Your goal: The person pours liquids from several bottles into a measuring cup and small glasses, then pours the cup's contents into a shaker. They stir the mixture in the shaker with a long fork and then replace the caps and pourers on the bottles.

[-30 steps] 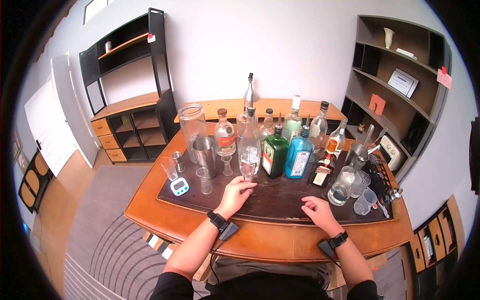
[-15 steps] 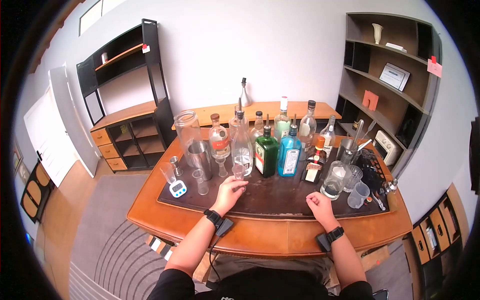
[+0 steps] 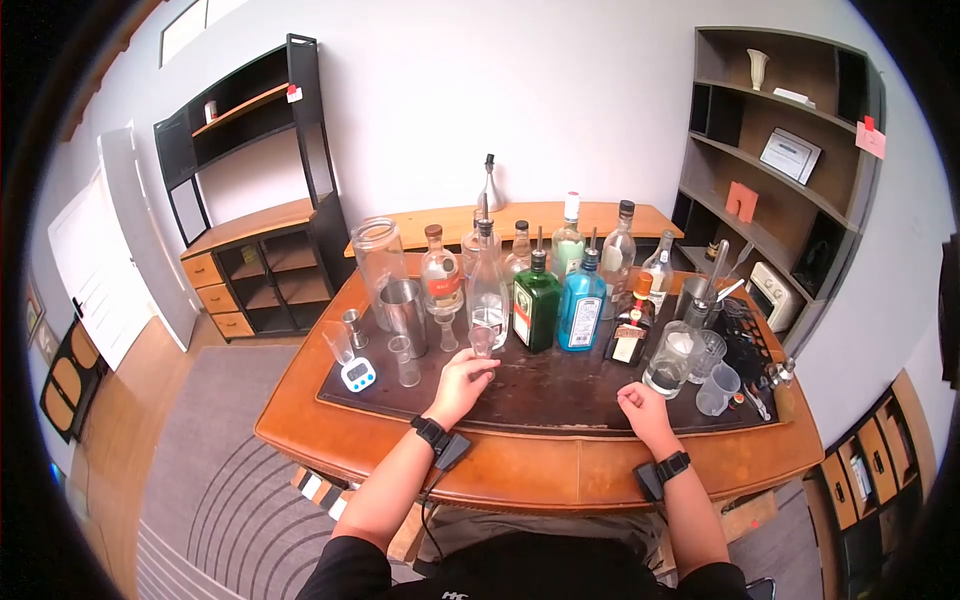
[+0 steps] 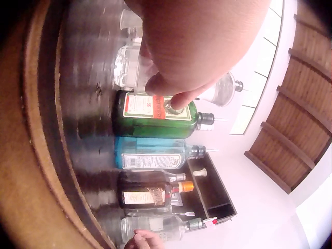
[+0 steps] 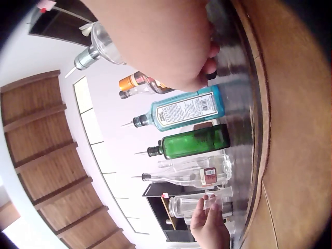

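My left hand (image 3: 463, 388) pinches a small clear double-ended measuring cup (image 3: 482, 342) near its lower end, upright in front of a tall clear bottle with a pourer (image 3: 487, 290). In the right wrist view, the left hand's (image 5: 211, 225) thumb and fingertips meet at the clear cup (image 5: 215, 199). Idle, with its fingers loosely curled, my right hand (image 3: 648, 415) is just in front of the clear spouted bottle (image 3: 668, 362), and I see nothing in it. A green bottle (image 3: 536, 310), a blue bottle (image 3: 580, 312) and a dark bottle with an orange cap (image 3: 629, 330) stand between the hands.
To the left are a metal shaker (image 3: 403, 318), another clear measuring cup (image 3: 404, 362), a white timer (image 3: 358, 374) and a large glass jar (image 3: 378, 265). At the right stand a clear plastic cup (image 3: 717, 390) and a dark mat with metal tools (image 3: 760, 350). More bottles line the back.
The head view has shifted. My right hand has come closer to the clear spouted bottle, its fingers more curled than a second ago. My left hand keeps its pinch on the small cup.
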Available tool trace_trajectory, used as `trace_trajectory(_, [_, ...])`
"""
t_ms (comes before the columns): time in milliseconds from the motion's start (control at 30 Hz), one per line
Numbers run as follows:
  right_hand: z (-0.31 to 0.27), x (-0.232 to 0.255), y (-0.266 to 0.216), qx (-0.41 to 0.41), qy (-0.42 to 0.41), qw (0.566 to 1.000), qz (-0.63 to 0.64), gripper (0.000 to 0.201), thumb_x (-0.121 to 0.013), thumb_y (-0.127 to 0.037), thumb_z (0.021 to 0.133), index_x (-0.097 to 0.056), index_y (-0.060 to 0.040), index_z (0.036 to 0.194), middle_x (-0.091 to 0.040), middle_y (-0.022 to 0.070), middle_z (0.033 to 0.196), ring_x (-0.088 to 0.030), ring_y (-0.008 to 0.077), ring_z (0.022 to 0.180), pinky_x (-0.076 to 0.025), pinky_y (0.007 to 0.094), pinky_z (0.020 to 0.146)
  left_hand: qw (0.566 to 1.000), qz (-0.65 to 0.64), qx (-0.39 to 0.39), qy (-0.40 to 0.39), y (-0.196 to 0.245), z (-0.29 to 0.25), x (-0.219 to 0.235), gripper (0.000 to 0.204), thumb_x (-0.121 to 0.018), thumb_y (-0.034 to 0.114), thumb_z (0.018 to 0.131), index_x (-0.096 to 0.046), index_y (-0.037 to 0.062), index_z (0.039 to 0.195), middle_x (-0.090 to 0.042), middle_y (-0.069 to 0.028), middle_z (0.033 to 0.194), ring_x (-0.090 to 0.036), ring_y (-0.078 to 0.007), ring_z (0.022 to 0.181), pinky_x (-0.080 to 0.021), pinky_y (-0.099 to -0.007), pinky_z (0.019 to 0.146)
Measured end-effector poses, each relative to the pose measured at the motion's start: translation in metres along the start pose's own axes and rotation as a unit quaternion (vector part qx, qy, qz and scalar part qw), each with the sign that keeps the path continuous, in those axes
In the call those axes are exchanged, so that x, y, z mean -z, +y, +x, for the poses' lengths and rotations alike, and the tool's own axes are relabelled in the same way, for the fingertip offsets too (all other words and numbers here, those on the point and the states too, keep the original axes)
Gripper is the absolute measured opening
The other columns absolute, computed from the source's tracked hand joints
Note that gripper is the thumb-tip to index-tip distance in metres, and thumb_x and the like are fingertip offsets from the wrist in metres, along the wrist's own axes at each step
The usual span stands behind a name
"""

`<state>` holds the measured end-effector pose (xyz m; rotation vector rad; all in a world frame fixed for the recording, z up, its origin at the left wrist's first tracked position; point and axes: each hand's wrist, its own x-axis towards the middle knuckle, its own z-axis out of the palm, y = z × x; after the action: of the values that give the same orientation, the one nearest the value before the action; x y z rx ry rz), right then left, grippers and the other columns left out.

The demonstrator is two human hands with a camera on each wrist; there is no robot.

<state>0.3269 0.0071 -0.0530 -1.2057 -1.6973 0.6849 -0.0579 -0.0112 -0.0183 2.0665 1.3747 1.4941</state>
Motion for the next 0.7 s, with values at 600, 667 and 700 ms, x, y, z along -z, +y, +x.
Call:
trace_trajectory(600, [0.0,0.002,0.0,0.006,-0.012,0.999,-0.05,0.011,-0.071,-0.008,0.088,-0.068,0.0003,0.095,-0.063,0.0052,0.07,-0.057,0.0119,0.062,-0.047,0.0289,0.059,0.994,0.02,0.074,0.084,-0.008,0.06,0.054,0.034,-0.074,0.001,0.084,-0.073,0.0048,0.118,-0.068,-0.0048,0.1,-0.063,-0.0114,0.087,-0.052,-0.0262,0.079])
trace_trajectory(667, [0.001,0.002,0.001,0.002,-0.016,0.999,-0.046,0.011,-0.07,-0.008,0.088,-0.069,0.0002,0.095,-0.064,0.0063,0.069,-0.059,0.013,0.062,-0.048,0.0295,0.059,0.985,-0.069,0.137,0.077,-0.005,0.067,0.063,0.033,-0.073,0.001,0.086,-0.072,0.0029,0.12,-0.068,-0.0045,0.102,-0.063,-0.0099,0.088,-0.052,-0.0247,0.079])
trace_trajectory(700, [0.001,0.003,-0.001,0.003,-0.015,0.999,-0.045,0.011,-0.07,-0.008,0.088,-0.069,0.0002,0.095,-0.064,0.0063,0.069,-0.059,0.013,0.062,-0.048,0.0295,0.059,0.965,-0.157,0.201,0.068,0.0,0.069,0.067,0.033,-0.072,0.002,0.088,-0.071,0.001,0.121,-0.068,-0.0042,0.104,-0.063,-0.0084,0.088,-0.052,-0.0233,0.079])
